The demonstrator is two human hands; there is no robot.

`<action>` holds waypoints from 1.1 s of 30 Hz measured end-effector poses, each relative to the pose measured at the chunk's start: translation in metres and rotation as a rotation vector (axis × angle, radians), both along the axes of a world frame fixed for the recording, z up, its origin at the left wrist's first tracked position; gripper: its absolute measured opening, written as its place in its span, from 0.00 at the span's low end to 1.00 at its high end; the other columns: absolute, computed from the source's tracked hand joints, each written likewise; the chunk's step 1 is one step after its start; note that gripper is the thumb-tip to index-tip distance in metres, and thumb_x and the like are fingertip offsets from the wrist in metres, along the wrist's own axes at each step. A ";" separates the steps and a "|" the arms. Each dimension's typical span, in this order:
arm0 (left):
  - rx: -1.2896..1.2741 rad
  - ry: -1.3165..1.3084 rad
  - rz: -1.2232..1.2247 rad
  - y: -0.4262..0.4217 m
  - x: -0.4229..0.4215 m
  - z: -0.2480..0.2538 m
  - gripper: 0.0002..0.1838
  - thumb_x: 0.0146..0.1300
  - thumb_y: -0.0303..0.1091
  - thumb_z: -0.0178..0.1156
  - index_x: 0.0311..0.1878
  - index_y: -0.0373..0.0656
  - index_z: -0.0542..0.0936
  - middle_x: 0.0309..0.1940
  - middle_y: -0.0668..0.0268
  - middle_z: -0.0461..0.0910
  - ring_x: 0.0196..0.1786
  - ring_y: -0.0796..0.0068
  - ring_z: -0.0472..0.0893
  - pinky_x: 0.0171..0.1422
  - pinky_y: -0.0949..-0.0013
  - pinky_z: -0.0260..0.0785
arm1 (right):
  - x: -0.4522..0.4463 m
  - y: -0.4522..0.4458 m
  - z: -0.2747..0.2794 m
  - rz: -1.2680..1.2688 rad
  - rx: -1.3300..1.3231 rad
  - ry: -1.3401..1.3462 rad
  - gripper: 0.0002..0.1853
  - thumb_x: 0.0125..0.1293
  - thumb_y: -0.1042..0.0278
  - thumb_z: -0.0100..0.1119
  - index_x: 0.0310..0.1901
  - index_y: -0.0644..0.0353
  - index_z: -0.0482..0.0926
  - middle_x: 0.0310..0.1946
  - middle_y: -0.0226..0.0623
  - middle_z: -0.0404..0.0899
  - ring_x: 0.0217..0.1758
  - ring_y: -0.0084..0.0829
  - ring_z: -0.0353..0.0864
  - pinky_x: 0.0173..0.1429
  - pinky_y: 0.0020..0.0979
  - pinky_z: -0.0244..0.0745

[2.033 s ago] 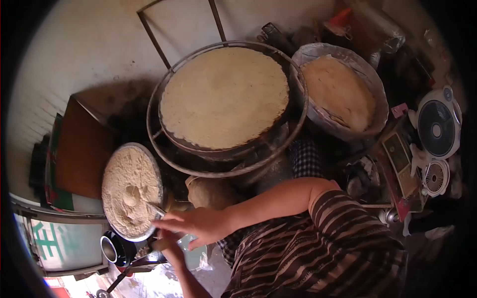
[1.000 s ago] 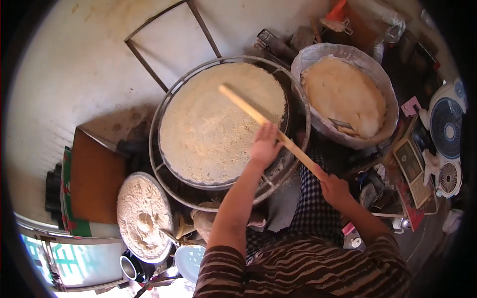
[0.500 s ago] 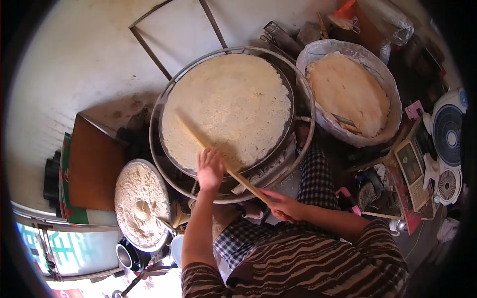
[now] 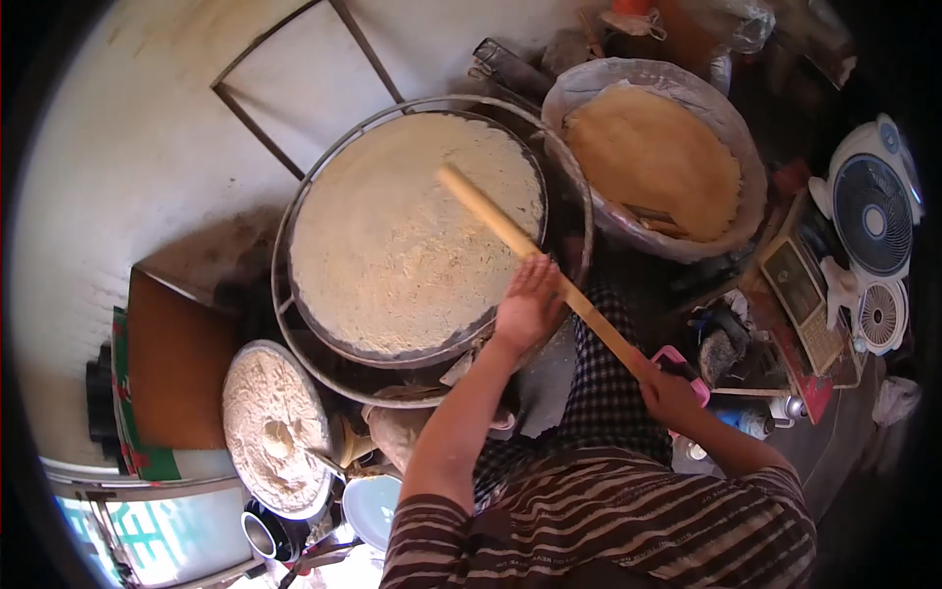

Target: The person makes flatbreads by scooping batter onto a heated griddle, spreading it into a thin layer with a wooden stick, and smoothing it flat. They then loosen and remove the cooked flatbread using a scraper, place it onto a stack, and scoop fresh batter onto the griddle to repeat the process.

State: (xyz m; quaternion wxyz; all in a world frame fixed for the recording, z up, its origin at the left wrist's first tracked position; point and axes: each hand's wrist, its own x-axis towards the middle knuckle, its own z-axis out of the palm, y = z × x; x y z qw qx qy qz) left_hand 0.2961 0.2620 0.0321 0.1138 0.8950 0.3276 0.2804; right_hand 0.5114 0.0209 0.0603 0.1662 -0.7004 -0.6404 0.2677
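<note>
A long, flat wooden stick (image 4: 486, 208) slants over a round griddle (image 4: 422, 357), its far end above the right part of a thin, pale layer of batter (image 4: 392, 236). My left hand (image 4: 528, 302) is closed on the stick around its middle, near the griddle's right edge, fingers laid over the wood. At the near end, my right hand (image 4: 672, 395) wraps round the stick beside my checked trouser leg. The batter covers nearly the whole griddle and looks rougher toward the middle and front. I cannot tell whether the stick's tip touches it.
A metal ring frame (image 4: 285, 312) surrounds the griddle. To the right, a plastic-lined basin (image 4: 748, 211) holds round, tan sheets (image 4: 648, 147). A bowl of thick batter (image 4: 280, 393) stands at left. A fan (image 4: 873, 221) and a small table with a keypad device (image 4: 800, 290) are at far right.
Both hands and the stick have moved right, the stick's far end going from the left part of the batter to the right. The camera view has shifted slightly.
</note>
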 end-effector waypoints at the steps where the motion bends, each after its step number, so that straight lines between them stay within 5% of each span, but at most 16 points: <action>1: 0.014 -0.005 -0.016 0.001 0.008 0.003 0.23 0.61 0.37 0.60 0.58 0.39 0.75 0.60 0.55 0.74 0.68 0.55 0.67 0.75 0.55 0.53 | -0.001 -0.005 0.004 -0.066 -0.125 0.223 0.33 0.66 0.70 0.47 0.72 0.42 0.55 0.27 0.44 0.77 0.27 0.44 0.79 0.30 0.40 0.73; 5: 0.004 -0.031 0.021 -0.008 -0.001 0.011 0.17 0.59 0.34 0.59 0.51 0.40 0.79 0.55 0.59 0.77 0.66 0.57 0.70 0.75 0.54 0.52 | -0.021 -0.010 0.034 -0.232 -0.541 0.976 0.33 0.69 0.68 0.45 0.74 0.42 0.50 0.20 0.26 0.66 0.17 0.17 0.65 0.20 0.20 0.63; 13: 0.103 0.071 0.292 -0.002 -0.113 0.011 0.14 0.59 0.32 0.58 0.48 0.42 0.81 0.52 0.63 0.79 0.64 0.58 0.71 0.74 0.51 0.53 | -0.084 0.039 0.000 0.047 -0.746 1.553 0.33 0.73 0.68 0.43 0.75 0.41 0.44 0.19 0.26 0.63 0.17 0.18 0.63 0.21 0.20 0.63; 19: 0.147 0.186 0.496 -0.028 -0.191 0.021 0.15 0.60 0.33 0.56 0.49 0.41 0.81 0.52 0.62 0.79 0.62 0.58 0.73 0.73 0.51 0.54 | -0.124 0.073 -0.020 0.311 -0.798 1.438 0.34 0.70 0.72 0.43 0.75 0.41 0.45 0.21 0.30 0.71 0.17 0.22 0.67 0.22 0.25 0.67; 21: 0.165 0.244 0.538 -0.049 -0.204 0.015 0.19 0.62 0.35 0.56 0.54 0.38 0.79 0.56 0.57 0.77 0.63 0.56 0.72 0.74 0.51 0.53 | -0.126 0.073 -0.035 0.507 -0.169 1.038 0.34 0.69 0.69 0.46 0.75 0.42 0.48 0.24 0.34 0.76 0.20 0.30 0.73 0.27 0.31 0.72; 23: 0.144 0.229 0.544 -0.065 -0.191 0.005 0.21 0.63 0.36 0.56 0.57 0.36 0.77 0.59 0.54 0.75 0.66 0.54 0.69 0.74 0.52 0.52 | -0.112 0.071 -0.017 0.531 -0.063 0.535 0.33 0.67 0.65 0.48 0.73 0.42 0.53 0.29 0.40 0.80 0.24 0.41 0.78 0.33 0.41 0.75; 24: 0.127 0.222 0.543 -0.073 -0.177 0.000 0.22 0.63 0.36 0.56 0.59 0.36 0.75 0.61 0.52 0.73 0.67 0.53 0.68 0.75 0.52 0.52 | -0.093 0.066 0.004 0.485 -0.263 0.255 0.32 0.66 0.63 0.49 0.72 0.42 0.56 0.32 0.44 0.81 0.28 0.49 0.80 0.36 0.47 0.76; 28: 0.048 0.190 0.224 -0.053 -0.088 0.014 0.30 0.60 0.39 0.61 0.64 0.37 0.69 0.65 0.50 0.68 0.69 0.52 0.66 0.74 0.55 0.54 | -0.021 0.009 -0.022 0.242 -0.065 -0.017 0.27 0.63 0.64 0.51 0.66 0.43 0.66 0.35 0.50 0.80 0.35 0.53 0.80 0.37 0.48 0.75; 33: -0.009 0.044 -0.132 -0.018 0.030 0.011 0.26 0.60 0.39 0.61 0.61 0.40 0.73 0.63 0.55 0.70 0.70 0.55 0.64 0.76 0.56 0.51 | -0.001 -0.043 -0.002 -0.080 0.044 0.330 0.30 0.66 0.69 0.48 0.70 0.42 0.60 0.26 0.39 0.79 0.26 0.42 0.80 0.32 0.43 0.75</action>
